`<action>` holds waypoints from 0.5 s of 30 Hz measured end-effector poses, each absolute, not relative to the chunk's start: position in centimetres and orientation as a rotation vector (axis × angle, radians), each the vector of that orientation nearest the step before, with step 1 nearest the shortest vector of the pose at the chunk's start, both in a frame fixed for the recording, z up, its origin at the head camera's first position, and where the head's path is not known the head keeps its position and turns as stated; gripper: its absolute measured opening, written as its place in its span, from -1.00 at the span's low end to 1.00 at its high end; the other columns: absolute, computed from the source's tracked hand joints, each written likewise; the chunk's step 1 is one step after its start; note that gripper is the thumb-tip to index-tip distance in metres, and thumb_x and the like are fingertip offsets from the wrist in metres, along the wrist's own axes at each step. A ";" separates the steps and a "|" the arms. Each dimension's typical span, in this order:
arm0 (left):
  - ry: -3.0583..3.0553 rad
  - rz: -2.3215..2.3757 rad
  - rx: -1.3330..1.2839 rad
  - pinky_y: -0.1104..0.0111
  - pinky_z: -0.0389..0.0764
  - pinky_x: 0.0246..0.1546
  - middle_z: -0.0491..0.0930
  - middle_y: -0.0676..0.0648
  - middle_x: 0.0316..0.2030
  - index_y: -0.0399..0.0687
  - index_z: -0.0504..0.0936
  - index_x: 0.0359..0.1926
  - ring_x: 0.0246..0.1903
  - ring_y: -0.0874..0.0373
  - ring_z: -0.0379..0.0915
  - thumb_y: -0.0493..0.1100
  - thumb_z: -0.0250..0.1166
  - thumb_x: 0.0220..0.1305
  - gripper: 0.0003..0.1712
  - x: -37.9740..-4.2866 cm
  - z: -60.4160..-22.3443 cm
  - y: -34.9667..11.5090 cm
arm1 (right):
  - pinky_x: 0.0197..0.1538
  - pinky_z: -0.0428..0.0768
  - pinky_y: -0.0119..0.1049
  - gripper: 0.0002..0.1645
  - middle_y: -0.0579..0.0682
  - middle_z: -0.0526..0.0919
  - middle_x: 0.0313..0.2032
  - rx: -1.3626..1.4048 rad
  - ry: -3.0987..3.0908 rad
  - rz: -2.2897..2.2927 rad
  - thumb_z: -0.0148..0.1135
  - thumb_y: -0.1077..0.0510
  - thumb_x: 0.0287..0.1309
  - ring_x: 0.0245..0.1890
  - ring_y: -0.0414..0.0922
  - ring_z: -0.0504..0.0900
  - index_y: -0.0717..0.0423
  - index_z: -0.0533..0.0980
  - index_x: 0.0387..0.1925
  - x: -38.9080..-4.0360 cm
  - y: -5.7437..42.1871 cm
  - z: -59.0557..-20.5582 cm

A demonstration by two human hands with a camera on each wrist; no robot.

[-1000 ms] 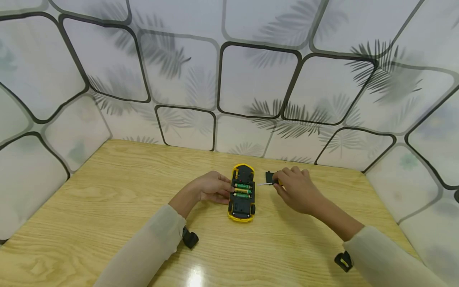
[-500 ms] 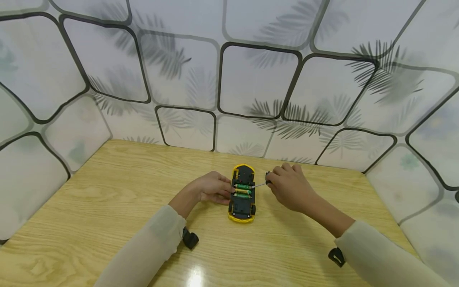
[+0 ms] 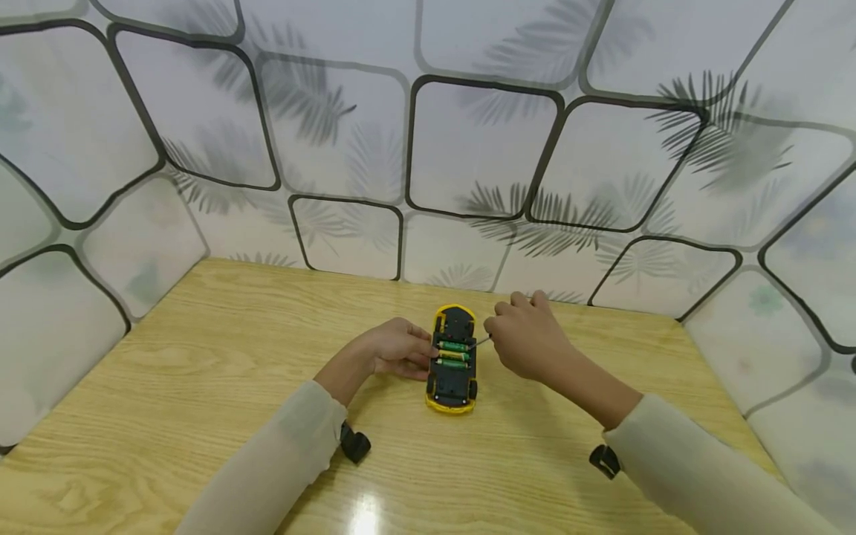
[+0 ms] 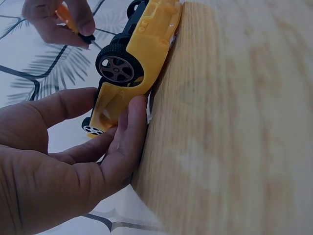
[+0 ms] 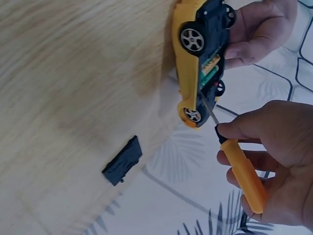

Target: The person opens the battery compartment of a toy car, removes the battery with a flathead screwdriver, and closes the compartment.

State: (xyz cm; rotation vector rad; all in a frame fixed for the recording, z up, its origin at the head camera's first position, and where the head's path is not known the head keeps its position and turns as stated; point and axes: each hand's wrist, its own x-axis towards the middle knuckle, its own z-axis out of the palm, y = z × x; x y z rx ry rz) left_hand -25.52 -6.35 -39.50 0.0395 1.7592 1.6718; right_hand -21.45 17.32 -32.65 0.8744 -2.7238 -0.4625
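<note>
Between the two hands, on the wooden table (image 3: 200, 371), a yellow toy car (image 3: 452, 360) lies on its roof with its long axis running straight away from the person, its open battery bay (image 3: 452, 355) facing up. The left hand (image 3: 396, 349) sits against the car's left flank, fingers (image 4: 128, 132) and thumb curled along the body and steadying it against the tabletop. The right hand (image 3: 524, 342) is just off the car's right side and closes round the orange handle of a small screwdriver (image 5: 239, 166); the thin shaft reaches leftward and slightly down from that hand, crosswise to the car's length, with its tip at the edge of the bay beside the green batteries (image 5: 209, 68). The right hand is thus the working one, the bay lying immediately to its left. Beyond that hand, a flat black cover (image 5: 122, 160) lies on the table apart from the car; the head view hides it behind the knuckles. Whether the tip actually touches a battery or only the bay's rim is too small to make out, and the batteries' far ends are hidden in the wrist view.
</note>
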 end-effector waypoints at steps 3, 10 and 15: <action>1.754 1.674 0.043 0.12 0.74 -0.02 0.63 -0.30 0.09 -0.44 0.21 0.49 -0.04 -0.04 0.67 -0.33 0.25 0.44 -0.29 -25.5 -39.6 -6.4 | -0.26 0.09 -0.11 -0.82 -0.07 0.47 -0.45 0.883 -2.776 -0.520 0.27 0.18 0.40 -0.43 -0.05 0.22 -0.07 0.68 -0.36 -21.6 16.5 -32.0; 1.743 1.674 0.057 0.11 0.73 0.00 0.60 -0.33 0.12 -0.46 0.16 0.51 0.02 -0.07 0.65 -0.33 0.25 0.44 -0.26 -25.5 -39.6 -6.4 | -0.23 0.11 -0.09 -0.83 -0.07 0.52 -0.41 0.922 -2.798 -0.611 0.32 0.25 0.31 -0.41 -0.04 0.27 -0.07 0.66 -0.38 -22.6 15.5 -31.2; 1.739 1.669 0.082 0.11 0.72 0.02 0.59 -0.33 0.14 -0.47 0.18 0.50 0.05 -0.09 0.64 -0.33 0.23 0.45 -0.29 -25.6 -39.8 -6.5 | -0.23 0.09 -0.10 -0.78 -0.11 0.49 -0.45 0.945 -2.828 -0.542 0.35 0.26 0.29 -0.44 -0.06 0.26 -0.10 0.66 -0.43 -23.2 15.8 -31.5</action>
